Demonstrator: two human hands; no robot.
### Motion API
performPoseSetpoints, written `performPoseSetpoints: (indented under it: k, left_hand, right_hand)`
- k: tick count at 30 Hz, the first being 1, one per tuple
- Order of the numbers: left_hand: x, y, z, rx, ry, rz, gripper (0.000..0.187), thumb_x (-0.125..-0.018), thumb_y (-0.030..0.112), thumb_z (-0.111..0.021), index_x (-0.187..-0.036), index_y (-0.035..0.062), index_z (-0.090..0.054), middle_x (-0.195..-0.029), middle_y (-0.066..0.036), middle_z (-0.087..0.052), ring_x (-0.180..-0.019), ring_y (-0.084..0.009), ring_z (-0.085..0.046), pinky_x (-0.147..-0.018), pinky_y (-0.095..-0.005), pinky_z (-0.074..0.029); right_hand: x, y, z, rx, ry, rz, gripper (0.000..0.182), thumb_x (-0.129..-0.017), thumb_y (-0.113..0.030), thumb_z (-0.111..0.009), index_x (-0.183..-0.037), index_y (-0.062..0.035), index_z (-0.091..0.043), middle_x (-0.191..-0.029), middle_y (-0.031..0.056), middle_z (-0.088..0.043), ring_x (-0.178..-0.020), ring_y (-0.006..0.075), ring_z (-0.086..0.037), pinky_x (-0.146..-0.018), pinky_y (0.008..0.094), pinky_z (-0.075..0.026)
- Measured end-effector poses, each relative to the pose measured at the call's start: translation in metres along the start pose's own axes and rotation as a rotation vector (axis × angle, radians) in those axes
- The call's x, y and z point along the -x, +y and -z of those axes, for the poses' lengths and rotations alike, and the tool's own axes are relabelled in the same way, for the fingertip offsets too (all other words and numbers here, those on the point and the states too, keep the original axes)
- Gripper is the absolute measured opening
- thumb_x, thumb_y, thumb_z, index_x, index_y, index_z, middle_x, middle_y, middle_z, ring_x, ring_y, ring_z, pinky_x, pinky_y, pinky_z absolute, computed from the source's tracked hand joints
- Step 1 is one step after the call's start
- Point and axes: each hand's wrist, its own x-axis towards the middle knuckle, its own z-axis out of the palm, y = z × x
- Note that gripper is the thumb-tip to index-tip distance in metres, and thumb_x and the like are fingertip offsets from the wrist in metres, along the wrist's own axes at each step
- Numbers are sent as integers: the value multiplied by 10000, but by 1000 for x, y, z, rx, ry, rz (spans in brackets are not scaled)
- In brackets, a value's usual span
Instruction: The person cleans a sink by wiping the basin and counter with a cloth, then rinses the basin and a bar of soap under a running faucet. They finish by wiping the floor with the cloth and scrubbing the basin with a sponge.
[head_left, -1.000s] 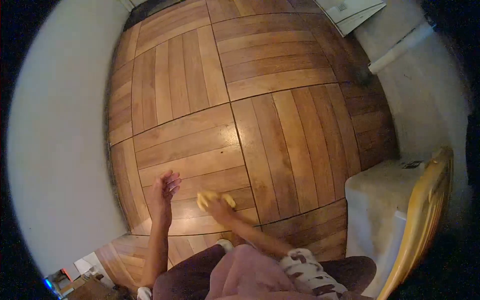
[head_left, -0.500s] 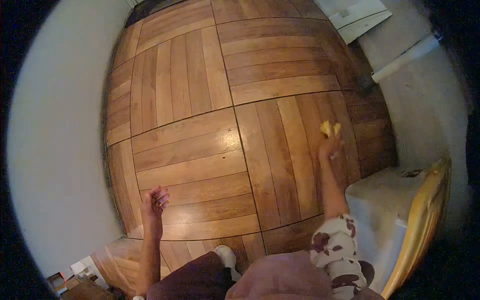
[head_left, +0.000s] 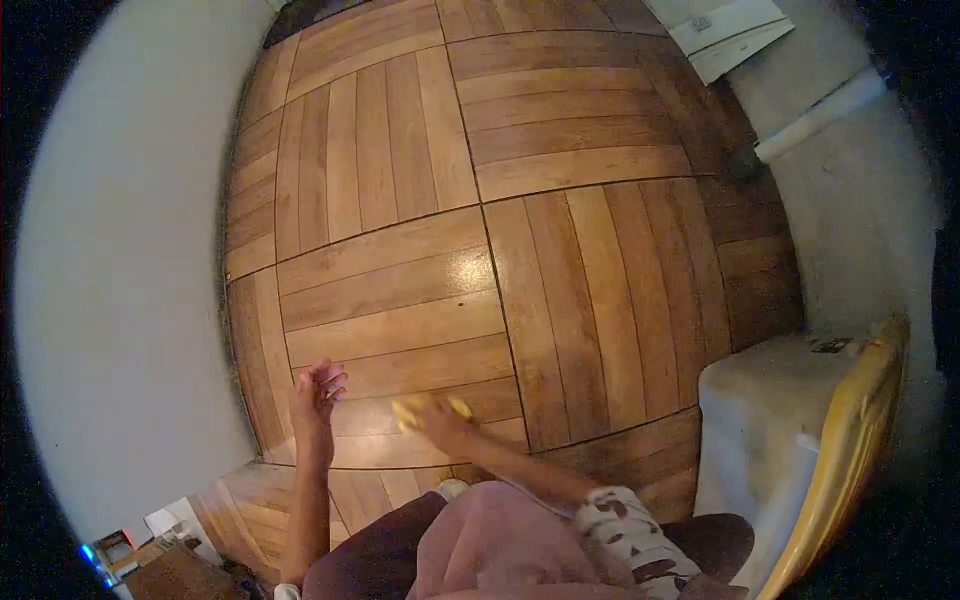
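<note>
My right hand (head_left: 440,425) is closed on a yellow cloth (head_left: 408,412), low over the wooden-patterned floor (head_left: 400,255) in front of my body. Bits of the yellow show on both sides of the fingers, and the hand is blurred. To its left, my left hand (head_left: 322,388) is raised with loosely curled, parted fingers and nothing in it. A small dark speck (head_left: 460,304) lies on the floor beyond both hands.
A pale wall (head_left: 130,250) runs along the left. On the right stand a light-coloured bin-like object (head_left: 750,400) and a yellow curved edge (head_left: 835,450). A white box (head_left: 725,35) is at the upper right, small items (head_left: 170,530) at the lower left.
My right hand has swept from the far right of the floor, back and leftward, with the yellow cloth, ending near my left hand. My left hand has barely moved.
</note>
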Motion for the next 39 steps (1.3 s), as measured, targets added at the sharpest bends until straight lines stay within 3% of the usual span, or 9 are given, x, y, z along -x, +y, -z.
performPoseSetpoints:
  k: [1, 5, 12, 17, 19, 22, 25, 29, 39]
  left_hand:
    - [1, 0, 4, -1, 13, -23, 585, -964, 545, -401, -1237, 44, -530, -1149, -91, -614, -1049, -193, -572, -906, -334, -421]
    - [6, -6, 12, 34, 21, -51, 566, -970, 528, -402, -1239, 48, -532, -1131, -75, -614, -1032, -180, -573, -899, -325, -421]
    - [16, -5, 6, 25, 27, -11, 553, -970, 526, -402, -1229, 59, -545, -1133, -58, -619, -997, -176, -588, -900, -316, -422]
    - [24, -5, -1, 37, -1, 12, 559, -970, 522, -403, -1245, 54, -536, -1165, -78, -610, -1027, -181, -577, -913, -323, -415]
    - [24, -2, -11, 39, -14, 3, 564, -971, 520, -402, -1258, 51, -527, -1178, -85, -605, -1037, -185, -573, -917, -325, -414]
    - [26, 7, -28, 17, -52, -26, 560, -979, 505, -394, -1268, 42, -515, -1185, -100, -599, -1055, -198, -569, -929, -333, -413]
    - [9, 13, -43, 77, -83, -131, 544, -988, 476, -390, -1277, 29, -501, -1184, -117, -595, -1072, -212, -566, -951, -345, -416]
    - [6, 24, -54, 19, -44, -203, 523, -975, 485, -429, -1282, 69, -508, -1183, -113, -597, -1095, -210, -559, -964, -351, -412]
    - [117, 94, 12, -9, 75, 21, 458, -940, 466, -524, -1246, 125, -546, -1098, -42, -618, -975, -158, -574, -810, -298, -452]
  right_hand:
    - [33, -8, 63, -740, -219, -83, 503, -856, -212, -485, -1359, -218, -457, -1477, 38, -344, -1280, 236, -407, -1044, 426, -381]
    - [200, 34, 94, 495, -34, 550, 486, -865, -329, -543, -1301, -116, -503, -1361, 118, -484, -1194, 245, -494, -1014, 391, -392]
    - [236, 229, 270, -821, 376, -1090, 305, -848, -229, -657, -1095, -53, -619, -1082, 103, -623, -1026, 229, -574, -885, 367, -449]
    - [108, 299, 230, 347, 624, -1310, 218, -810, -36, -628, -1014, 24, -582, -1003, 132, -530, -984, 254, -514, -862, 402, -440]
    - [61, 299, 158, -300, 1153, -1132, 240, -821, -50, -599, -1034, 31, -522, -1014, 184, -493, -962, 336, -491, -885, 441, -412]
    - [39, 169, 148, 219, 481, -737, 368, -858, -98, -563, -1205, 9, -504, -1164, 200, -508, -1080, 366, -480, -962, 481, -390]
    - [97, 83, 101, -1081, 648, -561, 422, -945, -365, -447, -1231, -58, -494, -1295, 157, -517, -1049, 304, -542, -866, 373, -485]
    - [194, 1, 119, 3, 50, -257, 390, -911, -314, -494, -1210, -66, -532, -1272, 142, -544, -1055, 286, -554, -872, 369, -484]
    - [263, -104, 215, -576, -39, -951, 345, -828, -187, -613, -1158, -86, -625, -1214, 105, -612, -1069, 243, -585, -889, 359, -483]
